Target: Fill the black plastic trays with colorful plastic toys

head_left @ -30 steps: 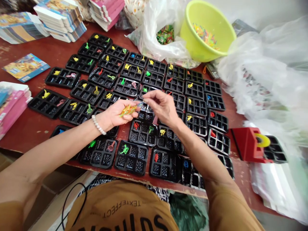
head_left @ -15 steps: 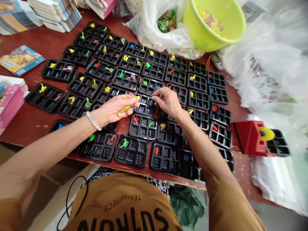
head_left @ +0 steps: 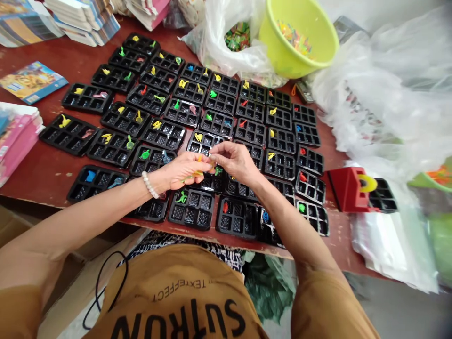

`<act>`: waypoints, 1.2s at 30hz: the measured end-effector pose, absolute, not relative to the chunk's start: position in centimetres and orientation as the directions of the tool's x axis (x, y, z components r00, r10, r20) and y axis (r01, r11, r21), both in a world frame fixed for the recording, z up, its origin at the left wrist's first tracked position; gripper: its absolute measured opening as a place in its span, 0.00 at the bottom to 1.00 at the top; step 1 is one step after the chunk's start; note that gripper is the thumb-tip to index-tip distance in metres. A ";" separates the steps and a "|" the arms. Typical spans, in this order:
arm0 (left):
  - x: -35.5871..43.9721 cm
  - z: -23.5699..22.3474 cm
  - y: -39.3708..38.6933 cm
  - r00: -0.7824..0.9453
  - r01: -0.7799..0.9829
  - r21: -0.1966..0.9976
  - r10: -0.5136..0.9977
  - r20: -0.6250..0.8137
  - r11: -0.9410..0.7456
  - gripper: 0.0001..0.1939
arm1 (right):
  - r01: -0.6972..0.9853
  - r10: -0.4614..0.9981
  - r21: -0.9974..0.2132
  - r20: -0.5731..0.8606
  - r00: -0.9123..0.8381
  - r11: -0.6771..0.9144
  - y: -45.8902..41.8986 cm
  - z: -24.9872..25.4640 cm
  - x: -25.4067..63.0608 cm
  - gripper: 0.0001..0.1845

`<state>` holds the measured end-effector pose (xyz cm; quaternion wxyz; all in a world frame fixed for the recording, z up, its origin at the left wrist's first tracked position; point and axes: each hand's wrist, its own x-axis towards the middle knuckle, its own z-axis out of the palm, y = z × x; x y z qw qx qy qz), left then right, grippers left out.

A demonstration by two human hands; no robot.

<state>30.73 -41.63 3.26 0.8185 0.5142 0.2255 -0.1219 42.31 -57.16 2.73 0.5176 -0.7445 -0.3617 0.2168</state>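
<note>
My left hand, with a beaded bracelet at the wrist, is closed around several small plastic pieces in yellow, orange and green. Fingertips of my right hand are pinched together right at the left fingers; whatever is between them is too small or hidden to tell. Both hands are above the middle rows of black compartment trays. Just beyond them lies a tray with a yellow piece in one pocket. Closer to me, a tray holds a green figure.
Black trays in rows cover much of the red table. At the back are a yellow-green tub and a plastic bag, both with small coloured pieces. A red tape dispenser stands right. Stacked booklets are at the left.
Both hands have come toward me, and my right hand has moved in to meet the left fingertips. The tray with the yellow piece is now less covered. The view has shifted slightly.
</note>
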 end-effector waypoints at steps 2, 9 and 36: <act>30.1 3.2 -41.3 0.858 0.442 0.761 0.024 -0.513 0.474 0.06 | 0.270 0.707 -0.948 0.075 0.703 -0.168 -57.8 2.5 42.5 0.13; 27.4 3.3 -38.8 0.861 0.364 0.782 0.138 -0.490 0.506 0.04 | 0.376 0.685 -0.868 0.058 0.726 -0.325 -60.6 1.8 42.2 0.06; 25.2 4.8 -42.0 0.895 0.433 0.858 -0.020 -0.445 0.278 0.05 | 0.548 0.723 -0.813 0.257 0.641 -0.197 -59.6 2.2 35.3 0.20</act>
